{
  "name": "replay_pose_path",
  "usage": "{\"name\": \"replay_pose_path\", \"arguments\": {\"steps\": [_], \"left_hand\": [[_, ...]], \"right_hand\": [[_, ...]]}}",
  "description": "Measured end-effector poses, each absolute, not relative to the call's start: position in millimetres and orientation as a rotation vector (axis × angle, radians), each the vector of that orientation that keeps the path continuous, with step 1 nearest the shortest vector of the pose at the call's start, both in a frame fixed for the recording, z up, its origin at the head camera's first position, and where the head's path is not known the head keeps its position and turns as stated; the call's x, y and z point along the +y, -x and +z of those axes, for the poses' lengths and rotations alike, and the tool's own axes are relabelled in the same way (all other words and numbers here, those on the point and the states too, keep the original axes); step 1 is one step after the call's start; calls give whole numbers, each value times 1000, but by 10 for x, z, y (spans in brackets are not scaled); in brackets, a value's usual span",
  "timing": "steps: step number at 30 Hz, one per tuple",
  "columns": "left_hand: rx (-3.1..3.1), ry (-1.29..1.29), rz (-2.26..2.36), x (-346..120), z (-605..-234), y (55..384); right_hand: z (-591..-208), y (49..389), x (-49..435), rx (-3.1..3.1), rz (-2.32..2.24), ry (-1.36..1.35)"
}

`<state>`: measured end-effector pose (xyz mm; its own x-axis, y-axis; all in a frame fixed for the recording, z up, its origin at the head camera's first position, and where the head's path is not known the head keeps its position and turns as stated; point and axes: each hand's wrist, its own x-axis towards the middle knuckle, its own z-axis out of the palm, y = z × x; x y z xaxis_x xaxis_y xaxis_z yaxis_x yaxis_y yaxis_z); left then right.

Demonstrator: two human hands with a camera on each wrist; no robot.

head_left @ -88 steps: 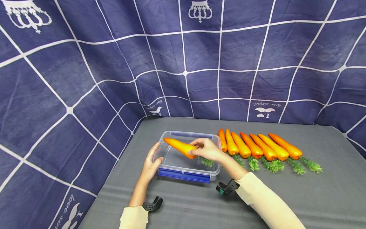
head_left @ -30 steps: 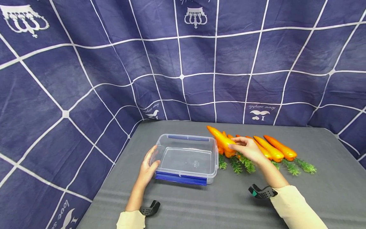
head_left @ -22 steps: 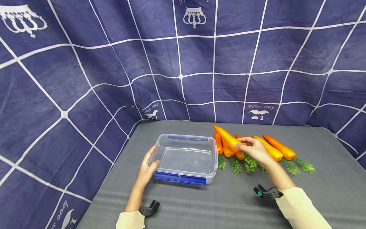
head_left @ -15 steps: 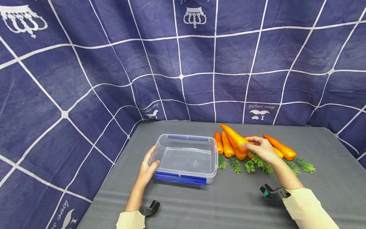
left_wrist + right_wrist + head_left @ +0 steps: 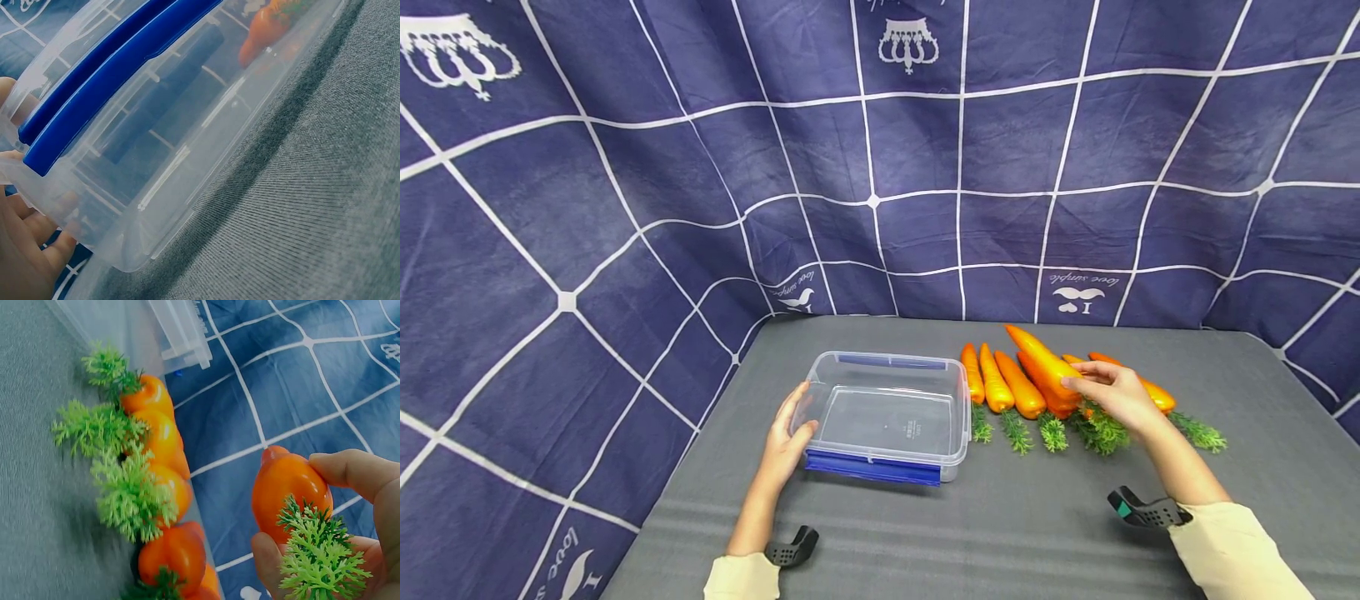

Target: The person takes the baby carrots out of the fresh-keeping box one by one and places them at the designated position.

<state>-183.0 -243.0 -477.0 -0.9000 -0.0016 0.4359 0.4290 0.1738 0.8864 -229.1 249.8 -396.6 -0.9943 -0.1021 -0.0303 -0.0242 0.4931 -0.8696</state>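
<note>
My right hand (image 5: 1112, 393) pinches an orange toy carrot (image 5: 1033, 352) near its thick leafy end, tip pointing up and away. In the right wrist view the held carrot (image 5: 290, 494) shows its rounded end and green leaves between thumb and fingers. Below it lies a row of similar carrots (image 5: 996, 385) on the grey cloth, partly hidden by the hand and the held one. A clear lidless plastic food container (image 5: 887, 457) with blue clips stands to the left, nothing in it. At its left side my left hand (image 5: 786, 437) holds the wall, fingers against the outside in the left wrist view.
Grey cloth (image 5: 1000, 533) covers the table. A blue curtain with white grid lines (image 5: 1000, 150) closes off the back and left. Black camera bands (image 5: 793, 547) sit on both wrists. The nearest carrots lie right beside the container's right wall.
The right hand lifts the carrot out over the container, then carries it rightward above the row to its right part. The left hand stays at the container.
</note>
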Motion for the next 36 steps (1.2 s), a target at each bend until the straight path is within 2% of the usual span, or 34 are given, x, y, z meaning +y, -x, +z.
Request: {"name": "replay_pose_path", "arguments": {"steps": [25,36], "left_hand": [[-2132,387,-1771,-2433,-4764,1813],[-2127,395,-1761,-2448,-4761,1810]], "right_hand": [[-3882,2213,3218,2782,-1397,-154],[-4002,2298,3689,2813,-1428,-309]]}}
